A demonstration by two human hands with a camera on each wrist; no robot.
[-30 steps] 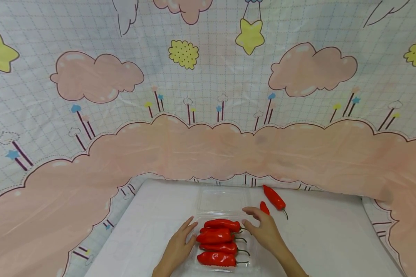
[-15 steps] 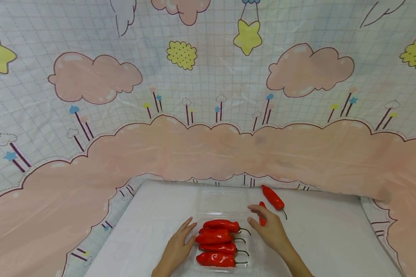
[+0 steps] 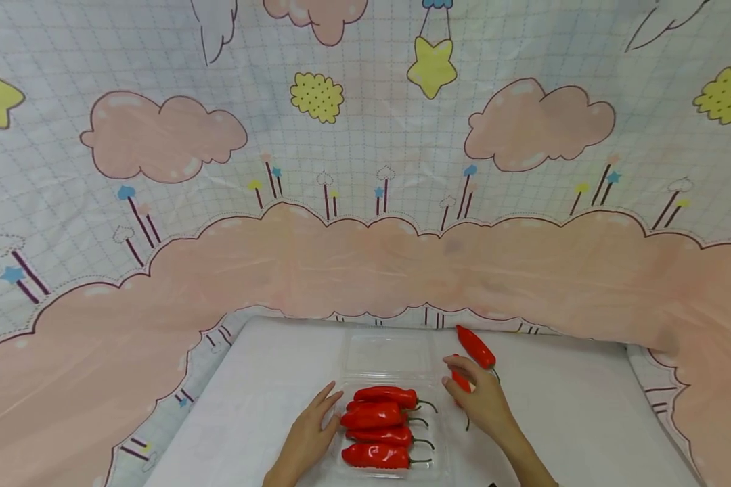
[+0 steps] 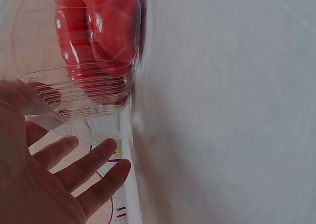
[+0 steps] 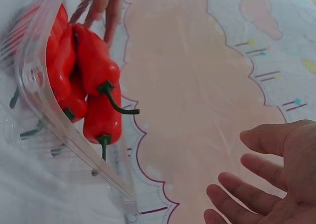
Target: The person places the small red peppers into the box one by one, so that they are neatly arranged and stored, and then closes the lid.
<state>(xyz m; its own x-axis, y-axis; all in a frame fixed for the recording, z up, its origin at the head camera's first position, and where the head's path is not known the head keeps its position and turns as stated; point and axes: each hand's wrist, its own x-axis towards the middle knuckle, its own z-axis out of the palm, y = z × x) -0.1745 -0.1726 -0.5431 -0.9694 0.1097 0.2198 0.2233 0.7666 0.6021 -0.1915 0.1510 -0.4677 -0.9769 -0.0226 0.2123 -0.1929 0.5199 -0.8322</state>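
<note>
A clear plastic box [image 3: 440, 446] holds several red peppers [image 3: 374, 415] lying side by side, green stems to the right. Its hinged lid [image 3: 386, 355] lies folded back behind it. At the box's left side is my left hand [image 3: 304, 436], fingers spread; the left wrist view shows those fingers [image 4: 89, 169] extended beside the ribbed plastic wall [image 4: 39, 61]. My right hand [image 3: 486, 400] hovers over a loose red pepper [image 3: 461, 381], partly covering it in the head view. In the right wrist view that hand [image 5: 261, 189] has its fingers apart, holding nothing.
Another loose red pepper [image 3: 476, 347] lies farther back on the white tabletop [image 3: 585, 406], near its rear edge. A patterned cloth [image 3: 365, 270] with clouds and stars hangs behind the table and round both sides.
My right hand has moved away from the box to the right, over the nearer loose pepper. The left hand stays beside the box. The head view has shifted slightly.
</note>
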